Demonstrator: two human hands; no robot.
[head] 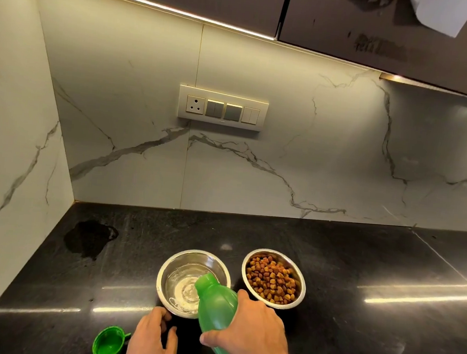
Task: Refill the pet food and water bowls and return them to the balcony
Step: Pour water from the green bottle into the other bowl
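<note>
Two steel bowls stand side by side on the black countertop (332,260). The left bowl (173,268) holds a little water, and the right bowl (300,283) is full of brown kibble (270,281). My right hand (257,330) grips a green plastic bottle (215,306), tipped with its open mouth over the water bowl's rim. My left hand (154,337) rests at the near side of the water bowl, fingers curved against it. The bottle's green cap (107,344) lies upside down on the counter to the left of my left hand.
A wet patch (88,238) marks the counter near the left wall corner. A marble backsplash carries a socket and switch panel (223,108). Dark cabinets hang overhead, with a white paper (431,10) stuck on one door.
</note>
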